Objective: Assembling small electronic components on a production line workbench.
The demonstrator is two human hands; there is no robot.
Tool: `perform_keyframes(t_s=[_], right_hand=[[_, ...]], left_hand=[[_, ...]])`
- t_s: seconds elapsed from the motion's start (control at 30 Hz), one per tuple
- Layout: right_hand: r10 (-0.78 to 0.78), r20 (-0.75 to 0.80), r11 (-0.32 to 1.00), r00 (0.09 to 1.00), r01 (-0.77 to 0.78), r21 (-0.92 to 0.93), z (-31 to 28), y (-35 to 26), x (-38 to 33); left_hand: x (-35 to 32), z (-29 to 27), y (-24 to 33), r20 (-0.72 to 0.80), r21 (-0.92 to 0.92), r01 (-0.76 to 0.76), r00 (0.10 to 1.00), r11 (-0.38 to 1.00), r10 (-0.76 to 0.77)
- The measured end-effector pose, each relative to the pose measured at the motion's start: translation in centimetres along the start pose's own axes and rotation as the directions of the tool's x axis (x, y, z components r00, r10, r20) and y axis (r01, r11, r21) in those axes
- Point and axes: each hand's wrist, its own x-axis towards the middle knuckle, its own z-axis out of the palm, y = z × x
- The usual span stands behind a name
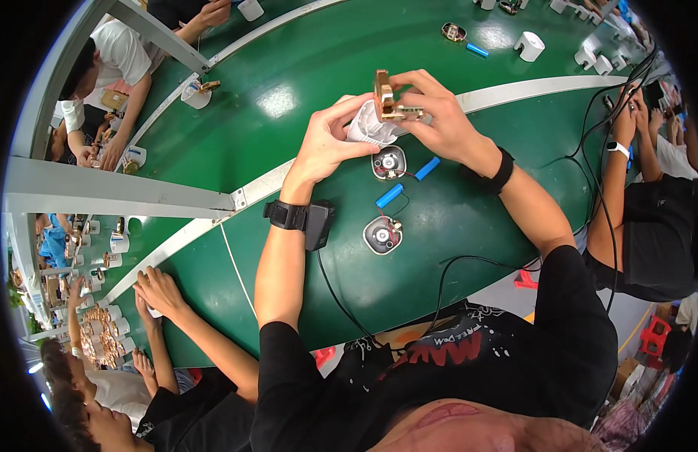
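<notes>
My left hand (322, 139) is closed round a white plastic housing (373, 129), its open, ribbed inside facing up. Just above it, my right hand (443, 120) grips a gold-coloured part (381, 92) with what looks like a small circuit board on it. That part is tilted on edge at the housing's mouth; whether the two touch I cannot tell. Beneath my hands lies a round-cornered speaker unit (389, 161), with a blue battery cell (427, 169) beside it. Nearer me are a second speaker unit (383, 235) and another blue cell (390, 196), joined by thin wires.
A white rail (515, 94) crosses the green table (469, 218). Beyond it are white housings (530, 47) and another cell (477, 50). Black cables (469, 258) run across the table. A metal post (115, 188) stands left. Co-workers' hands (162, 292) are on both sides.
</notes>
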Motion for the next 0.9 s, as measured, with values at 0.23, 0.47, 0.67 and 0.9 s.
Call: perform_keyframes(t_s=[0.23, 0.47, 0.67, 0.9], right_hand=[[0.379, 0.155, 0.749, 0.912, -0.401, 0.528, 1.1, 0.6, -0.7], [0.431, 0.247, 0.724, 0.868, -0.496, 0.479, 1.5, 0.8, -0.8], [0.349, 0.350, 0.808, 0.869, -0.468, 0.357, -0.6, 3.6, -0.3], [0.327, -0.210, 0.818, 0.921, -0.388, -0.426, -6.8, 19.9, -4.7]], left_hand=[[0.0, 0.3, -0.1, -0.005, 0.051, 0.043, 0.999, 0.998, -0.042], [-0.1, 0.0, -0.2, -0.069, 0.004, 0.113, 0.991, 0.994, -0.113], [-0.1, -3.8, -0.9, -0.300, 0.071, -0.004, 0.954, 0.997, 0.025], [-2.5, -10.1, -3.4, -0.654, 0.383, 0.121, 0.735, 0.916, 0.177]])
